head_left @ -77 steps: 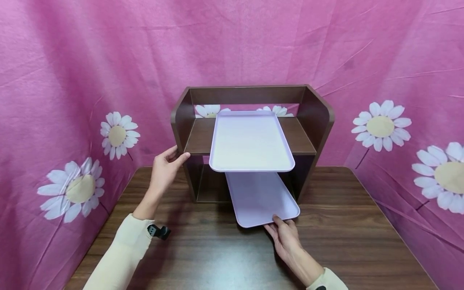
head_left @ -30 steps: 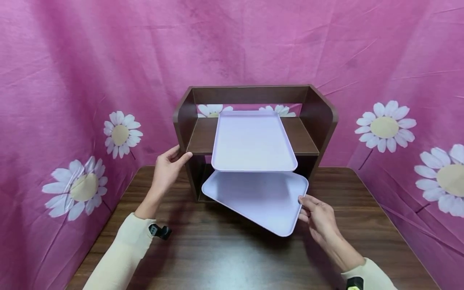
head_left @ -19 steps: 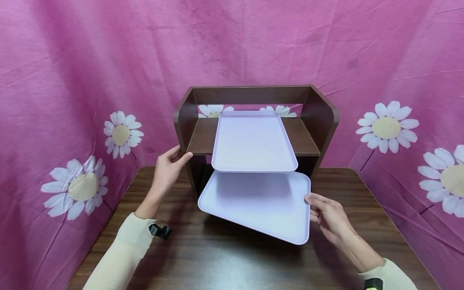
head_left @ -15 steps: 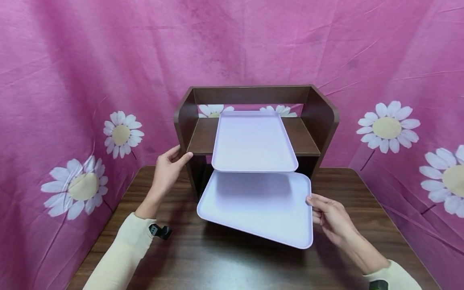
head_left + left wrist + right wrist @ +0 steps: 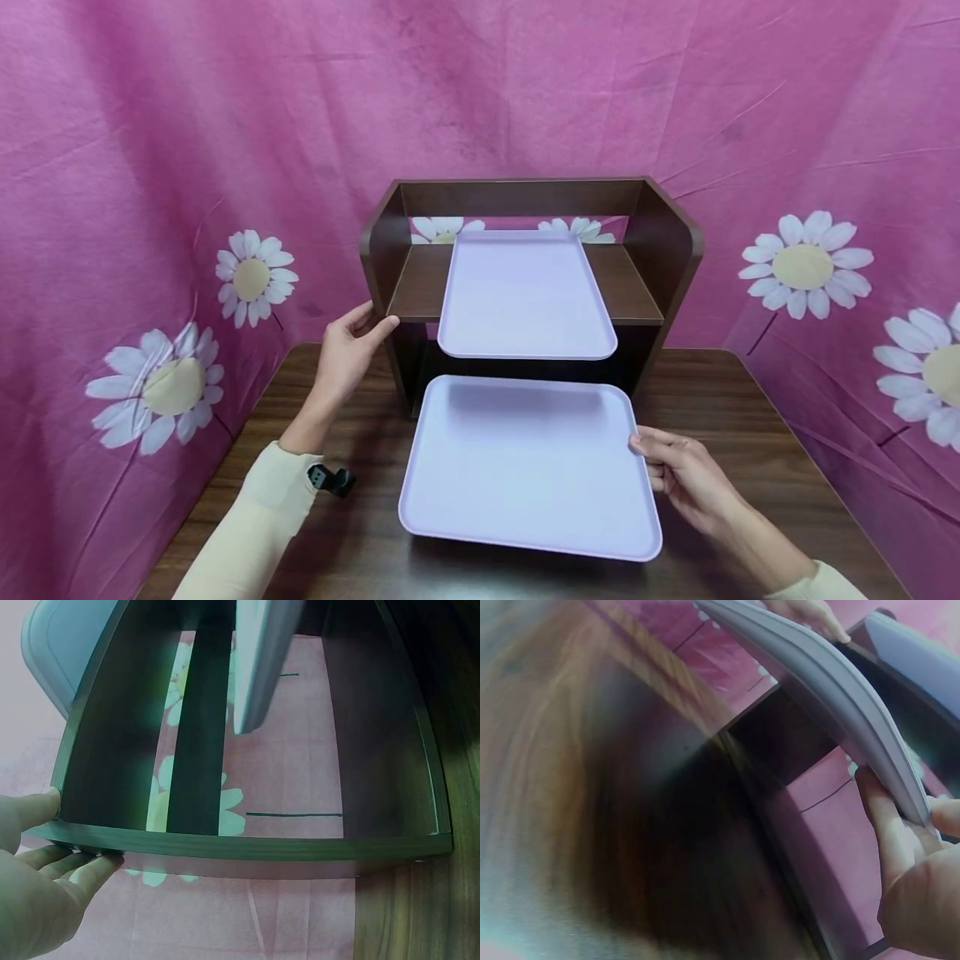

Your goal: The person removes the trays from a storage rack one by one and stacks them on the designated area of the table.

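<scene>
My right hand (image 5: 686, 475) pinches the right edge of a pale lilac serving tray (image 5: 528, 467), thumb on top and fingers underneath. This tray is held above the table in front of the shelf's lower compartment, long side toward me; its raised underside shows in the right wrist view. My left hand (image 5: 343, 354) grips the left side panel of a dark brown desktop shelf (image 5: 521, 197), thumb in front and fingers behind, as the left wrist view also shows. A second lilac tray (image 5: 528, 292) lies on the shelf's upper board, its front end jutting past the board's edge.
The shelf stands at the back of a dark wood-grain table (image 5: 352, 542). Its lower compartment (image 5: 517, 369) lies in shadow behind the held tray. A pink curtain (image 5: 480, 92) with large daisies closes off the back and both sides.
The lower tray has come out of the shelf toward me and turned broadside. My right hand has shifted from its front edge to its right edge. My left hand keeps its hold.
</scene>
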The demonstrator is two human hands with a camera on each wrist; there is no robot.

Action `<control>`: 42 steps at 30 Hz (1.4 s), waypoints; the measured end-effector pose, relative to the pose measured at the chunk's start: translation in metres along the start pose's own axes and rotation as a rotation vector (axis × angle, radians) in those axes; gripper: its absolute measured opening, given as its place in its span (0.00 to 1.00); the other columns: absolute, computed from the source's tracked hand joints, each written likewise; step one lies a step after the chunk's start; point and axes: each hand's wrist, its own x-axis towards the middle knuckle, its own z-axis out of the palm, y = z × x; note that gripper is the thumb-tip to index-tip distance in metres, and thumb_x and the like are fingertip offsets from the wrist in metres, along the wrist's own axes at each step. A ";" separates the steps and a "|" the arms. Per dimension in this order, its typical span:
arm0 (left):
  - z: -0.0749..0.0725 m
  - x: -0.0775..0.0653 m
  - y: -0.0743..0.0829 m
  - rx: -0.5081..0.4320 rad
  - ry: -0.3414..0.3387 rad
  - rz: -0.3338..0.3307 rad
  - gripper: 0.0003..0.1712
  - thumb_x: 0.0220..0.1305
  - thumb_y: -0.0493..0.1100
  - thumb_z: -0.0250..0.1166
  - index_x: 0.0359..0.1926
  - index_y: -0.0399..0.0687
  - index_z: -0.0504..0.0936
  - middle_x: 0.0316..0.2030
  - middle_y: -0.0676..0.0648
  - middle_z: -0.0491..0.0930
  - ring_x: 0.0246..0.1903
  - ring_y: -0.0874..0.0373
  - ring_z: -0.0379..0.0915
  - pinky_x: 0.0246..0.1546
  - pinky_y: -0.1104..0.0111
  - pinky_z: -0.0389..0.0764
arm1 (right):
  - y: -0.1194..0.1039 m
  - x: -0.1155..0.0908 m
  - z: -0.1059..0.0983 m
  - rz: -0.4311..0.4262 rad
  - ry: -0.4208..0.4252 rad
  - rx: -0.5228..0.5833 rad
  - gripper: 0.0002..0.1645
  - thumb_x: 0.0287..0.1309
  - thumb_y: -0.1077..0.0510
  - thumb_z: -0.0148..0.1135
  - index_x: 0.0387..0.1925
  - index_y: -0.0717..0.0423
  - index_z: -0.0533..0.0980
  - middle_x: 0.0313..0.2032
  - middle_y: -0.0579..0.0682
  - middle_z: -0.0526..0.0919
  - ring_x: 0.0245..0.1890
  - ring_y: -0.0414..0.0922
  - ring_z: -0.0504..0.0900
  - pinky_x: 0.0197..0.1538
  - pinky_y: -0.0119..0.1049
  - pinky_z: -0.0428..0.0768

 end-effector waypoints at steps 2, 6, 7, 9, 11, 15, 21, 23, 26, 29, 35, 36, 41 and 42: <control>0.000 0.000 0.000 -0.001 -0.002 0.003 0.40 0.72 0.51 0.73 0.77 0.39 0.71 0.74 0.37 0.73 0.72 0.49 0.70 0.73 0.52 0.74 | 0.006 -0.001 -0.002 0.009 -0.022 0.005 0.20 0.81 0.66 0.48 0.53 0.47 0.85 0.44 0.47 0.93 0.43 0.39 0.91 0.49 0.36 0.90; 0.000 -0.001 -0.001 -0.007 -0.005 0.007 0.40 0.72 0.51 0.73 0.77 0.39 0.72 0.74 0.37 0.72 0.73 0.49 0.70 0.73 0.52 0.74 | 0.018 -0.004 -0.005 0.032 -0.041 0.004 0.21 0.81 0.66 0.48 0.54 0.45 0.85 0.45 0.47 0.93 0.44 0.39 0.91 0.50 0.36 0.90; 0.000 -0.001 -0.001 -0.009 -0.006 0.006 0.40 0.72 0.51 0.73 0.77 0.39 0.71 0.75 0.37 0.72 0.73 0.49 0.69 0.73 0.52 0.74 | 0.021 -0.004 -0.006 0.038 -0.041 0.006 0.21 0.81 0.65 0.48 0.54 0.45 0.85 0.45 0.47 0.93 0.44 0.39 0.91 0.50 0.36 0.90; 0.001 -0.001 -0.001 -0.011 -0.006 0.003 0.40 0.71 0.51 0.73 0.77 0.39 0.71 0.75 0.37 0.71 0.73 0.49 0.69 0.74 0.52 0.73 | 0.027 -0.005 -0.007 0.054 -0.037 0.010 0.21 0.81 0.65 0.48 0.53 0.45 0.85 0.44 0.46 0.93 0.44 0.38 0.91 0.49 0.35 0.90; 0.001 0.000 -0.001 -0.013 -0.004 -0.001 0.41 0.71 0.52 0.73 0.77 0.39 0.71 0.75 0.37 0.71 0.74 0.48 0.68 0.74 0.52 0.73 | 0.033 -0.006 -0.009 0.073 -0.032 0.016 0.20 0.82 0.65 0.48 0.53 0.45 0.85 0.44 0.46 0.93 0.43 0.37 0.90 0.49 0.35 0.90; 0.000 0.000 -0.001 -0.017 0.000 -0.008 0.42 0.71 0.52 0.73 0.77 0.39 0.70 0.76 0.36 0.70 0.74 0.48 0.68 0.73 0.52 0.74 | 0.044 -0.007 -0.013 0.108 -0.014 0.028 0.19 0.81 0.64 0.49 0.52 0.45 0.84 0.44 0.46 0.93 0.44 0.38 0.91 0.50 0.35 0.90; 0.001 0.001 -0.002 -0.027 0.002 -0.006 0.41 0.71 0.51 0.73 0.77 0.39 0.71 0.75 0.37 0.72 0.72 0.49 0.70 0.72 0.52 0.75 | 0.057 -0.007 -0.019 0.159 0.034 0.020 0.16 0.81 0.63 0.51 0.58 0.47 0.81 0.47 0.48 0.93 0.48 0.41 0.91 0.54 0.39 0.89; 0.001 0.002 -0.002 -0.031 0.003 -0.005 0.41 0.71 0.51 0.73 0.77 0.39 0.71 0.75 0.37 0.72 0.71 0.50 0.71 0.72 0.53 0.75 | 0.060 -0.006 -0.021 0.167 0.043 0.017 0.17 0.81 0.62 0.51 0.62 0.52 0.79 0.48 0.49 0.92 0.49 0.42 0.91 0.55 0.40 0.89; 0.001 0.002 -0.002 -0.022 0.004 -0.003 0.41 0.71 0.51 0.73 0.77 0.40 0.72 0.75 0.38 0.72 0.71 0.50 0.71 0.72 0.53 0.75 | 0.063 -0.005 -0.024 0.168 0.045 0.017 0.17 0.81 0.62 0.52 0.64 0.54 0.78 0.48 0.48 0.92 0.49 0.42 0.91 0.55 0.40 0.89; 0.001 0.001 -0.002 -0.018 0.002 -0.003 0.40 0.71 0.51 0.73 0.77 0.40 0.72 0.75 0.38 0.72 0.72 0.50 0.70 0.73 0.53 0.75 | 0.065 -0.005 -0.024 0.172 0.043 0.015 0.15 0.81 0.62 0.52 0.59 0.50 0.80 0.46 0.47 0.92 0.48 0.42 0.91 0.54 0.40 0.89; 0.000 0.000 0.000 -0.019 0.000 -0.003 0.41 0.71 0.51 0.73 0.77 0.40 0.71 0.75 0.38 0.71 0.73 0.49 0.69 0.74 0.53 0.74 | 0.069 -0.003 -0.024 0.177 0.045 -0.016 0.15 0.80 0.62 0.53 0.60 0.52 0.80 0.45 0.47 0.93 0.46 0.41 0.92 0.53 0.39 0.90; 0.000 0.000 0.000 -0.016 0.000 -0.004 0.41 0.71 0.52 0.73 0.77 0.40 0.71 0.76 0.38 0.71 0.74 0.49 0.68 0.74 0.53 0.74 | 0.069 -0.003 -0.024 0.177 0.053 -0.024 0.16 0.80 0.62 0.53 0.61 0.54 0.79 0.45 0.47 0.93 0.46 0.42 0.92 0.53 0.39 0.90; 0.000 0.000 -0.001 -0.019 -0.007 0.001 0.41 0.71 0.52 0.73 0.77 0.40 0.71 0.75 0.37 0.72 0.73 0.49 0.69 0.73 0.52 0.74 | 0.071 -0.001 -0.023 0.186 0.091 -0.062 0.27 0.80 0.60 0.56 0.72 0.68 0.69 0.45 0.48 0.93 0.46 0.43 0.92 0.52 0.40 0.90; 0.000 0.000 -0.002 -0.020 -0.006 0.004 0.41 0.71 0.52 0.73 0.77 0.39 0.71 0.75 0.37 0.72 0.73 0.49 0.69 0.73 0.52 0.74 | 0.072 0.000 -0.023 0.188 0.098 -0.068 0.30 0.80 0.60 0.56 0.74 0.71 0.66 0.46 0.48 0.93 0.46 0.43 0.92 0.52 0.40 0.90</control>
